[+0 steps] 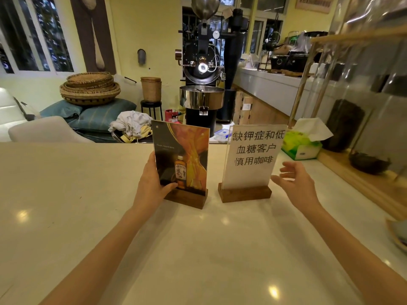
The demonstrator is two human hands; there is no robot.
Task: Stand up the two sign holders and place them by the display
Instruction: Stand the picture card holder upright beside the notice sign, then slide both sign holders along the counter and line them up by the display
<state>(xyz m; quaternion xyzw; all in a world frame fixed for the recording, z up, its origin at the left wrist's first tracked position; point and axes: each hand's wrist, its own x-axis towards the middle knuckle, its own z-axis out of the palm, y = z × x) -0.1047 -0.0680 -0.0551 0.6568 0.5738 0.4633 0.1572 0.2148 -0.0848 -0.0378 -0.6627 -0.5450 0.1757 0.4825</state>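
Two sign holders stand upright on the pale, glossy stone tabletop, side by side with a narrow strip of bare surface between their bases. The first is a clear acrylic sign holder with a dark wooden base and a poster of an amber bottle; it sits just left of the second, a clear acrylic sign holder with a dark wooden base and a white sheet printed in black Chinese characters. The white sheet leans back a little in its slot.

The left hand grips the left edge of the bottle poster's panel, thumb pressed across the lower front of the picture and the fingers wrapped behind the pane. That holder's base rests flat on the tabletop, turned slightly compared with its neighbour.

The right hand hovers just right of the white sign, fingers spread and loosely curled, holding nothing and not touching the panel or its base.

Beyond the white sign and to its right lies a green and white cardboard tissue box with a tissue sticking up, and right of that rises a tall glass display case with a light wooden frame, dark lumps showing behind its glass. Well behind both signs, past the tabletop's far edge, stands a black and steel coffee roaster.
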